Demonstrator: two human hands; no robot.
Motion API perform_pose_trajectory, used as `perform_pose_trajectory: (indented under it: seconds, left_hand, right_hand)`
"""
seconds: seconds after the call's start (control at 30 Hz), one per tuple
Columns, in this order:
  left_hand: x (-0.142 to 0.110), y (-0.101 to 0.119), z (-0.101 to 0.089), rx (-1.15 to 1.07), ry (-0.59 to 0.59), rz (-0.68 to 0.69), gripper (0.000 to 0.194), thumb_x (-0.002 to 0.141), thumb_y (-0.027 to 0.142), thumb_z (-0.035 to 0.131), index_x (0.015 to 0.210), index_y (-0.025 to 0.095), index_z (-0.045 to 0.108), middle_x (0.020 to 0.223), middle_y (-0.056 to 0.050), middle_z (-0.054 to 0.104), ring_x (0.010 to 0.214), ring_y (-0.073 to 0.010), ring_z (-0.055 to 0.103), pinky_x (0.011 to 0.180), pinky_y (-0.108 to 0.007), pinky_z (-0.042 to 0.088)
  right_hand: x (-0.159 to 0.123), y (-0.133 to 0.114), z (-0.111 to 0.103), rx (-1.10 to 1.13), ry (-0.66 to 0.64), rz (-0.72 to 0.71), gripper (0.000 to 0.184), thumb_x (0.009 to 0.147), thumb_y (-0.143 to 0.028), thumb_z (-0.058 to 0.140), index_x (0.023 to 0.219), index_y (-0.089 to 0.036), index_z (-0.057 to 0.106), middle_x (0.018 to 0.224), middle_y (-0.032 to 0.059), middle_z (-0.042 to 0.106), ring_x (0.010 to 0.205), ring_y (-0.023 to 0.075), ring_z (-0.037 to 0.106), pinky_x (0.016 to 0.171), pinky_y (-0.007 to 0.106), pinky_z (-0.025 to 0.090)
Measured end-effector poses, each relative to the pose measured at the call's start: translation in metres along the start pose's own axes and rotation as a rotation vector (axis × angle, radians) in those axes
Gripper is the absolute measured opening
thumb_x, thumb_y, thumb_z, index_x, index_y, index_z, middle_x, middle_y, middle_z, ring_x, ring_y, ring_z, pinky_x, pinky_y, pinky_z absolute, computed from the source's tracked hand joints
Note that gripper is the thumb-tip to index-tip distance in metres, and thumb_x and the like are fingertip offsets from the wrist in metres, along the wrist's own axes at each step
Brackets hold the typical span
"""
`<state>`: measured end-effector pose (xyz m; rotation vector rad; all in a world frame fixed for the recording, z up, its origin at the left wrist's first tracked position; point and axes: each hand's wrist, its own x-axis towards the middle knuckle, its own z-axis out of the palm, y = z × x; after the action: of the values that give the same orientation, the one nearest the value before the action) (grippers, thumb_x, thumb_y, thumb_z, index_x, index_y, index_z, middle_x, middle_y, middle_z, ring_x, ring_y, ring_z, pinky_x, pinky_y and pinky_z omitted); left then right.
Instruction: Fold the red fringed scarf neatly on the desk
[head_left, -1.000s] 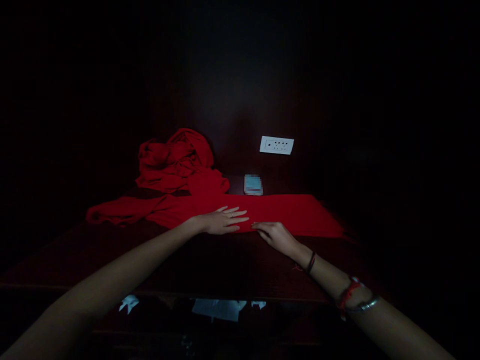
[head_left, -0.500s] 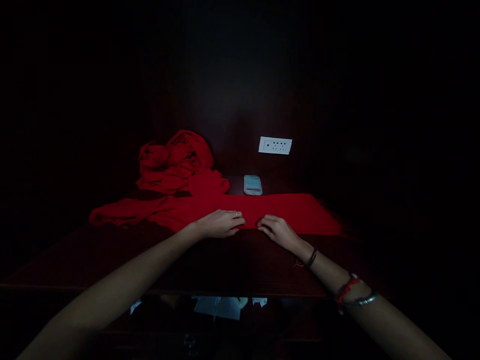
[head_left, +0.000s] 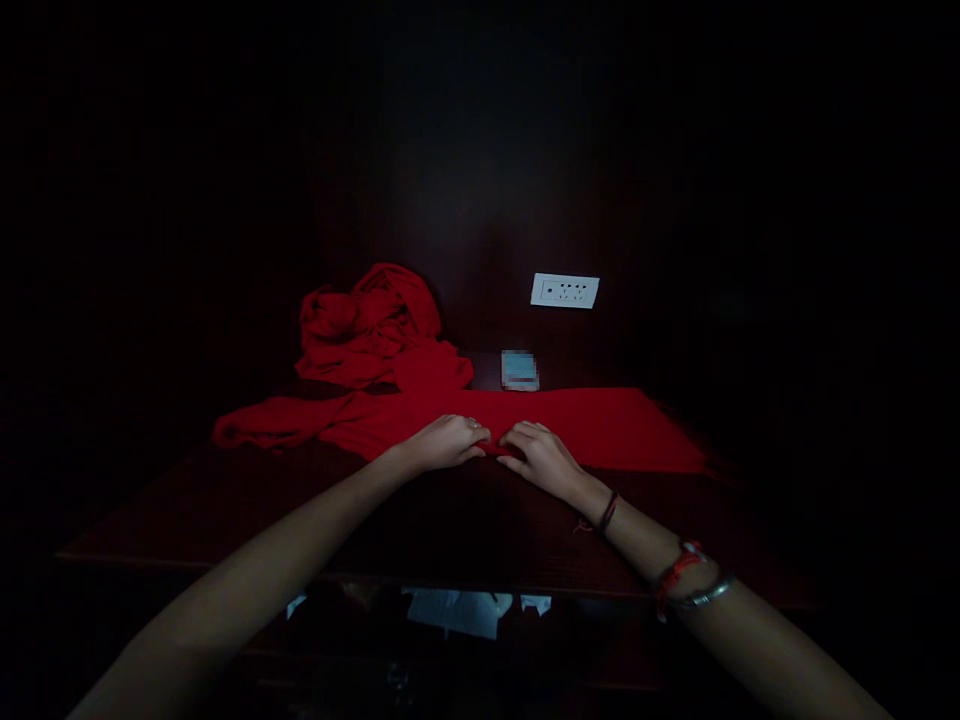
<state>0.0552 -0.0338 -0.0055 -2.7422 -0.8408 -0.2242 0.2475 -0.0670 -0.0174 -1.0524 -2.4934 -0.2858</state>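
Observation:
A long strip of red cloth lies flattened across the dark table, with a fringe-like dark right end. At its near edge, my left hand pinches the fabric, a ring on one finger. Close beside it, my right hand has its thumb and fingers curled on the same edge, bracelets on the wrist. A short raised bit of the cloth shows between the two hands. Leftward the strip grows wrinkled and bunched. Behind it sits a crumpled heap of red cloth; whether the two are joined I cannot tell.
A phone-like object with a pale, blurred face rests behind the strip. On the dark back wall is a white power socket. Below the front edge of the table, pale papers show. The sides are very dark.
My right hand has moved left, closer to my left hand, and the cloth's edge between them is now gathered up slightly. The whole view has shifted a little.

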Motion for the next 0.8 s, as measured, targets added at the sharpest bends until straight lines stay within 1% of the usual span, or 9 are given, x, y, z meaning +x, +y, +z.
perform_pose_trajectory:
  seconds: [0.1,0.27,0.37,0.43,0.53,0.57,0.63,0.73,0.8]
  left_hand:
    - [-0.007,0.001,0.004,-0.005,0.022,-0.021,0.013,0.082,0.028,0.044,0.087,0.018,0.051,0.078,-0.002,0.058,0.073,-0.0144,0.055,0.063,-0.022,0.039]
    - [-0.018,0.006,0.001,0.02,0.091,-0.03,0.013,0.083,0.026,0.041,0.089,0.018,0.049,0.087,-0.003,0.055,0.079,-0.0145,0.052,0.066,-0.022,0.038]
    - [-0.02,0.002,-0.002,0.009,0.075,-0.036,0.011,0.083,0.023,0.04,0.088,0.018,0.049,0.083,-0.003,0.055,0.076,-0.0141,0.052,0.064,-0.022,0.038]
    - [-0.019,-0.002,-0.004,0.005,0.064,-0.055,0.011,0.082,0.024,0.041,0.087,0.018,0.049,0.079,-0.002,0.056,0.073,-0.0141,0.053,0.061,-0.022,0.037]
    - [-0.018,-0.005,-0.008,0.047,0.063,-0.072,0.014,0.083,0.027,0.04,0.083,0.018,0.05,0.076,-0.002,0.056,0.07,-0.0143,0.054,0.058,-0.022,0.036]
    - [-0.018,-0.005,-0.009,0.065,0.061,-0.064,0.014,0.084,0.027,0.039,0.082,0.018,0.05,0.076,-0.002,0.056,0.07,-0.0143,0.054,0.058,-0.022,0.036]
    - [-0.018,-0.004,-0.012,0.091,0.059,-0.034,0.015,0.084,0.027,0.038,0.082,0.019,0.051,0.077,-0.002,0.056,0.07,-0.0142,0.054,0.058,-0.022,0.036]
    - [-0.019,-0.005,-0.015,0.096,0.056,-0.004,0.014,0.084,0.026,0.038,0.083,0.019,0.05,0.082,-0.002,0.056,0.075,-0.0146,0.053,0.06,-0.022,0.037]
    - [-0.02,-0.007,-0.016,0.077,0.03,0.004,0.012,0.082,0.026,0.041,0.086,0.02,0.05,0.087,-0.002,0.055,0.077,-0.0148,0.053,0.06,-0.022,0.038]
  right_hand:
    - [0.002,-0.003,0.006,-0.029,-0.016,0.009,0.012,0.078,-0.024,0.049,0.078,-0.015,0.056,0.073,0.0039,0.056,0.07,0.0146,0.049,0.068,0.026,0.038]
    - [-0.001,0.001,0.011,-0.011,0.017,0.019,0.017,0.083,-0.02,0.041,0.077,-0.014,0.055,0.07,0.0042,0.055,0.067,0.0137,0.048,0.065,0.024,0.038]
    - [-0.001,0.003,0.011,-0.019,0.012,0.019,0.018,0.084,-0.018,0.038,0.077,-0.015,0.054,0.07,0.0046,0.055,0.067,0.0141,0.048,0.065,0.024,0.037]
    - [-0.001,0.002,0.01,-0.044,0.0,0.012,0.018,0.084,-0.017,0.037,0.077,-0.015,0.054,0.071,0.0048,0.055,0.068,0.0146,0.048,0.066,0.025,0.037]
    - [0.001,-0.002,0.007,-0.054,0.002,0.011,0.015,0.082,-0.025,0.042,0.085,-0.015,0.053,0.077,0.0054,0.055,0.073,0.0161,0.048,0.068,0.027,0.037]
    - [0.002,-0.004,0.007,-0.048,0.008,0.016,0.016,0.08,-0.028,0.045,0.087,-0.015,0.052,0.079,0.0057,0.055,0.075,0.0166,0.048,0.069,0.028,0.037]
    - [0.005,-0.006,0.007,-0.033,0.02,0.026,0.02,0.077,-0.032,0.049,0.089,-0.015,0.051,0.082,0.0059,0.055,0.077,0.0169,0.048,0.069,0.028,0.037]
    - [0.009,-0.006,0.01,-0.039,0.017,0.028,0.013,0.079,-0.028,0.047,0.083,-0.016,0.051,0.078,0.005,0.055,0.073,0.0158,0.048,0.066,0.026,0.036]
    - [0.01,-0.004,0.012,-0.059,0.005,0.017,0.012,0.081,-0.024,0.044,0.078,-0.015,0.052,0.074,0.0047,0.055,0.069,0.0153,0.048,0.065,0.026,0.036]
